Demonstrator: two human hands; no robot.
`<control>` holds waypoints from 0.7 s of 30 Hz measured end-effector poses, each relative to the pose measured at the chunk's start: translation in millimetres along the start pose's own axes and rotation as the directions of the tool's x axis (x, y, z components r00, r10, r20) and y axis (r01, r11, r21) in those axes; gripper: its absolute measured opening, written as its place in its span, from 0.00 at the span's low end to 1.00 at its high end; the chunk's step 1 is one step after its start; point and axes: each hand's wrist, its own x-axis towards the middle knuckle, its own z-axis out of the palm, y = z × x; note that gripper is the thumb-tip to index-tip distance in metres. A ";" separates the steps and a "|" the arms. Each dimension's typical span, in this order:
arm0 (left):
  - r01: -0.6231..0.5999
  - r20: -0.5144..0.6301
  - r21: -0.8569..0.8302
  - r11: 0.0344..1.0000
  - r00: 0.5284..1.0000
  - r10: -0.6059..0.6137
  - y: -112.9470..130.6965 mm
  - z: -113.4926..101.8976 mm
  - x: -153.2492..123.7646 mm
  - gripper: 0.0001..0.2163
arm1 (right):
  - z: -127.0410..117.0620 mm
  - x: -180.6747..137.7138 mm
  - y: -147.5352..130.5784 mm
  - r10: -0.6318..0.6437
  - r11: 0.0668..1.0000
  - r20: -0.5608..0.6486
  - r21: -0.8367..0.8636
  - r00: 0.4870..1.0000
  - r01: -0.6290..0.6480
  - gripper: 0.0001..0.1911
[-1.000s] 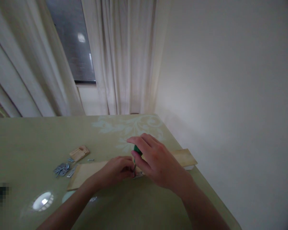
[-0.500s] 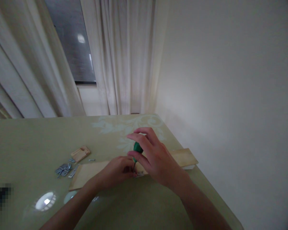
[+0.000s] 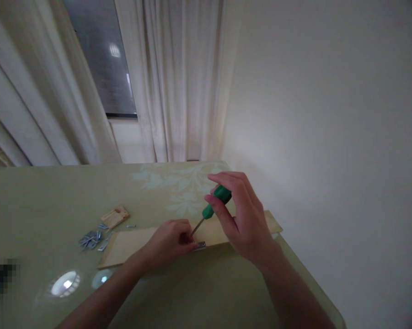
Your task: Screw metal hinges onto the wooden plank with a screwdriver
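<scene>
A green-handled screwdriver point(image 3: 208, 211) leans up to the right, its thin shaft running down to my left fingertips. My right hand point(image 3: 240, 210) is closed round the handle between thumb and fingers. Low over a long pale wooden board point(image 3: 212, 230), my left hand point(image 3: 173, 237) has its fingers pinched together at the board's near edge. A small metal bracket point(image 3: 201, 245) with a hole pokes out to the right from under the left thumb. My fingers hide the screwdriver's tip and any screw there.
Left of the board lies a pile of metal brackets and screws point(image 3: 91, 239). One screw point(image 3: 131, 225) lies apart. Behind them is a small wooden piece point(image 3: 115, 216) with a recess. The glossy table point(image 3: 55, 196) borders a white wall point(image 3: 315, 137) at right and curtains behind.
My right hand has moved up and to the right with the screwdriver, which has gone from nearly upright to clearly tilted. My left hand stays at the bracket.
</scene>
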 end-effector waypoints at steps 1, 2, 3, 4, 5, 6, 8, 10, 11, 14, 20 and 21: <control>0.003 -0.005 -0.014 1.000 1.000 -0.003 -0.5 -0.1 -0.3 0.12 | -0.5 0.2 -0.5 -0.006 1.000 -0.007 -0.005 1.000 0.006 0.17; 0.005 -0.012 -0.029 1.000 1.000 -0.006 -1.3 -0.4 -0.5 0.12 | -1.0 0.3 -0.9 -0.009 1.000 -0.010 -0.010 1.000 0.009 0.17; 0.006 -0.021 -0.043 0.999 1.000 -0.007 -2.4 -0.9 -0.7 0.12 | -1.5 0.4 -1.2 -0.009 1.000 -0.009 -0.014 1.000 0.009 0.17; 0.006 -0.029 -0.053 0.999 1.000 -0.007 -3.7 -1.5 -0.8 0.12 | -2.0 0.4 -1.3 -0.008 1.000 -0.012 -0.019 1.000 0.008 0.17; 0.007 -0.035 -0.058 0.998 0.999 -0.009 -5.1 -2.3 -0.7 0.12 | -2.4 0.4 -1.2 -0.009 1.000 -0.016 -0.023 1.000 0.009 0.16; 0.010 -0.038 -0.063 0.998 0.999 -0.013 -6.5 -3.2 -0.5 0.12 | -2.7 0.4 -0.9 -0.011 1.000 -0.022 -0.028 1.000 0.010 0.16; 0.019 -0.032 -0.073 0.997 0.999 -0.022 -8.8 -5.0 0.1 0.11 | -2.9 0.4 -0.2 -0.014 0.999 -0.032 -0.034 0.999 0.013 0.16; 0.025 -0.021 -0.077 0.997 0.999 -0.026 -10.1 -6.2 0.5 0.10 | -2.3 0.5 0.6 -0.011 0.999 -0.029 -0.035 1.000 0.010 0.16; 0.021 -0.021 -0.072 0.997 1.000 -0.022 -10.4 -6.3 0.6 0.09 | -1.7 0.5 0.9 -0.008 0.999 -0.023 -0.034 1.000 0.007 0.16; 0.014 -0.069 -0.016 1.000 0.998 -0.015 -10.6 -5.4 1.0 0.08 | 0.6 0.4 2.1 -0.013 0.999 -0.022 -0.031 1.000 0.012 0.16; 0.041 -0.151 0.062 0.997 0.988 -0.031 -10.3 -5.0 2.8 0.08 | 3.8 -0.4 4.2 -0.042 0.999 -0.038 -0.009 0.998 0.042 0.17; 0.046 -0.154 0.073 0.996 0.987 -0.035 -10.1 -5.5 3.0 0.08 | 3.9 -0.4 4.3 -0.043 0.999 -0.038 -0.007 0.998 0.042 0.17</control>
